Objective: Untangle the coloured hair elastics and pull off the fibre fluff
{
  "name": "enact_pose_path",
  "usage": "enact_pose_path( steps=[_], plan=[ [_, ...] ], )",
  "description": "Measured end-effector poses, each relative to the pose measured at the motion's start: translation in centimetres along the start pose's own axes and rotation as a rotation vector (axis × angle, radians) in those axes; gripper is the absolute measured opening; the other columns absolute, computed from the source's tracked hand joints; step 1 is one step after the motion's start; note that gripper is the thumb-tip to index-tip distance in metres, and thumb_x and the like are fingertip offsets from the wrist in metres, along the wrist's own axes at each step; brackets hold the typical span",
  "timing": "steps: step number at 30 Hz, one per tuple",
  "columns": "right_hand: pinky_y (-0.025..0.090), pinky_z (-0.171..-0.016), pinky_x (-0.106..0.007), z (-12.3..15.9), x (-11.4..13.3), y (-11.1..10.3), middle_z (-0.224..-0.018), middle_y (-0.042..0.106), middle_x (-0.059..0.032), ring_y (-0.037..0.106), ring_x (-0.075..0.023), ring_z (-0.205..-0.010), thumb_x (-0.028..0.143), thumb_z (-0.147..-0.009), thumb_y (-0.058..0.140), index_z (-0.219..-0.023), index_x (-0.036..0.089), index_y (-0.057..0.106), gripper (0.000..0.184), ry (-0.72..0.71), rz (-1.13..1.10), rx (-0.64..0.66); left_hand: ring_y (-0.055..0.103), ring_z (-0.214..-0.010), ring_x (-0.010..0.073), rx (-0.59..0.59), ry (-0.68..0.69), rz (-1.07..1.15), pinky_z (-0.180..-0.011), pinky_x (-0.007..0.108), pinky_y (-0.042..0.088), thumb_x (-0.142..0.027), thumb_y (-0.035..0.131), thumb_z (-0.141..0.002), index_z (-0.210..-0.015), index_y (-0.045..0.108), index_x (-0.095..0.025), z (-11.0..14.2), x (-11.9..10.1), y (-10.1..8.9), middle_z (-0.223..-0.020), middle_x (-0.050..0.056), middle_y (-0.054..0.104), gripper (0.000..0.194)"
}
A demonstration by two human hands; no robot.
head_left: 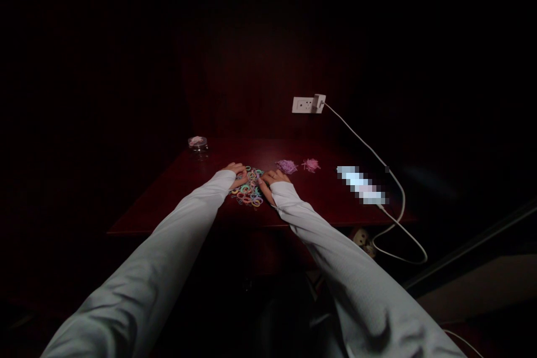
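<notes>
A loose heap of small multicoloured hair ties [250, 197] lies on the dark red table, in green, yellow, orange, blue and purple. My left hand [237, 172] rests at the heap's left edge, its fingers curved and the thumb apart from them, with nothing visible held. At the right edge, my right hand [271, 179] bends its fingers inward over the ties. Its fingertips look pinched together near a purple tie, but what they hold is too small to make out. Beyond the right hand sit a purple pile of ties [287, 166] and a smaller pink pile [311, 165].
A round clear container [198, 144] with something pale pink on top stands at the table's back left. To the right lies a blurred, lit phone-like device [361, 185]. Its white cable [369, 148] loops past the table edge to a wall socket [302, 105].
</notes>
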State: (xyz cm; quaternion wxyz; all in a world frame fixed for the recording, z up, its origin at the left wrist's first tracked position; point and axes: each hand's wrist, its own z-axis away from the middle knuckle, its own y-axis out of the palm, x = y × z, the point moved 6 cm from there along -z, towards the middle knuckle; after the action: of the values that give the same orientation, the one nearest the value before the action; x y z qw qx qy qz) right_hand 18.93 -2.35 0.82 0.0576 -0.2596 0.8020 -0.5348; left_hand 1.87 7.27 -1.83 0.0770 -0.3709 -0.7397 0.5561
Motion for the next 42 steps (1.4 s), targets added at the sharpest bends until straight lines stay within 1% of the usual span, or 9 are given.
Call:
enact_pose_path(
  steps=[5,14,17,21,24,28,32,36,42],
  plan=[
    [0.040,-0.093,-0.036,-0.1,-0.2,0.3,-0.115,0.072,-0.0095,0.057,-0.0245,-0.111,0.034,-0.108,0.045,-0.113,0.020,0.073,0.032,-0.004,0.004,-0.027,0.055,-0.079,0.0184,0.001,-0.010,0.026,-0.084,0.030,0.046,-0.028,0.061,-0.083,-0.076,0.063,-0.021,-0.4,0.6,0.2,-0.077,0.000,0.057,0.010],
    [0.041,-0.094,-0.035,-0.1,-0.2,0.3,-0.116,0.073,-0.0088,0.058,-0.0235,-0.111,0.033,-0.107,0.045,-0.116,0.020,0.073,0.032,-0.025,-0.014,-0.021,0.056,-0.079,0.0188,-0.129,-0.025,0.045,-0.082,0.029,0.046,-0.031,0.050,-0.085,-0.074,0.060,-0.021,0.0,-0.5,-1.5,-0.070,0.000,0.053,0.018],
    [0.041,-0.094,-0.035,-0.2,-0.2,0.4,-0.118,0.072,-0.0088,0.058,-0.0233,-0.112,0.034,-0.107,0.046,-0.116,0.020,0.073,0.032,0.003,-0.012,-0.004,0.054,-0.077,0.0191,-0.169,-0.065,0.022,-0.080,0.030,0.045,-0.030,0.048,-0.085,-0.069,0.055,-0.022,0.1,-0.5,-1.8,-0.069,0.000,0.053,0.019],
    [0.040,-0.095,-0.034,-0.3,-0.2,0.5,-0.119,0.072,-0.0084,0.058,-0.0230,-0.114,0.035,-0.107,0.048,-0.117,0.020,0.073,0.031,0.012,-0.014,0.002,0.052,-0.077,0.0194,-0.143,-0.077,-0.015,-0.074,0.030,0.041,-0.029,0.056,-0.078,-0.063,0.044,-0.022,0.3,-0.3,-1.7,-0.070,0.000,0.053,0.020],
    [0.041,-0.096,-0.034,-0.2,-0.1,0.3,-0.119,0.072,-0.0086,0.058,-0.0231,-0.113,0.034,-0.107,0.047,-0.118,0.020,0.073,0.031,-0.006,-0.017,-0.010,0.053,-0.080,0.0201,-0.136,-0.053,-0.030,-0.075,0.031,0.041,-0.026,0.062,-0.073,-0.071,0.050,-0.023,0.4,-0.3,-1.8,-0.078,0.000,0.056,0.012],
    [0.042,-0.095,-0.035,0.0,0.0,0.2,-0.118,0.073,-0.0094,0.058,-0.0233,-0.110,0.032,-0.108,0.045,-0.117,0.019,0.073,0.032,-0.019,-0.015,-0.016,0.057,-0.088,0.0216,-0.131,0.016,-0.049,-0.081,0.032,0.045,-0.025,0.063,-0.078,-0.087,0.063,-0.022,0.4,-0.9,-2.1,-0.091,0.003,0.059,0.009],
    [0.042,-0.093,-0.036,0.0,0.0,0.1,-0.117,0.074,-0.0093,0.058,-0.0241,-0.111,0.033,-0.108,0.045,-0.117,0.020,0.073,0.033,-0.023,-0.017,-0.019,0.057,-0.094,0.0227,-0.124,-0.023,-0.117,-0.087,0.034,0.045,-0.023,0.065,-0.082,-0.083,0.070,-0.023,0.6,-1.3,-1.8,-0.096,0.003,0.063,0.005],
    [0.041,-0.093,-0.035,-0.1,-0.1,0.2,-0.118,0.074,-0.0089,0.059,-0.0239,-0.111,0.032,-0.107,0.046,-0.117,0.019,0.073,0.031,-0.030,-0.017,-0.026,0.058,-0.095,0.0226,-0.154,-0.063,-0.162,-0.086,0.034,0.043,-0.027,0.069,-0.084,-0.082,0.072,-0.024,0.9,-1.6,-1.7,-0.095,0.002,0.066,0.005],
    [0.041,-0.091,-0.034,-0.2,-0.2,0.7,-0.115,0.074,-0.0092,0.059,-0.0231,-0.111,0.031,-0.107,0.046,-0.115,0.020,0.072,0.030,-0.028,-0.002,-0.010,0.058,-0.094,0.0214,-0.078,-0.122,-0.194,-0.083,0.032,0.042,-0.031,0.078,-0.081,-0.079,0.071,-0.023,0.7,-1.4,-1.1,-0.094,0.001,0.066,0.011]
  ],
)
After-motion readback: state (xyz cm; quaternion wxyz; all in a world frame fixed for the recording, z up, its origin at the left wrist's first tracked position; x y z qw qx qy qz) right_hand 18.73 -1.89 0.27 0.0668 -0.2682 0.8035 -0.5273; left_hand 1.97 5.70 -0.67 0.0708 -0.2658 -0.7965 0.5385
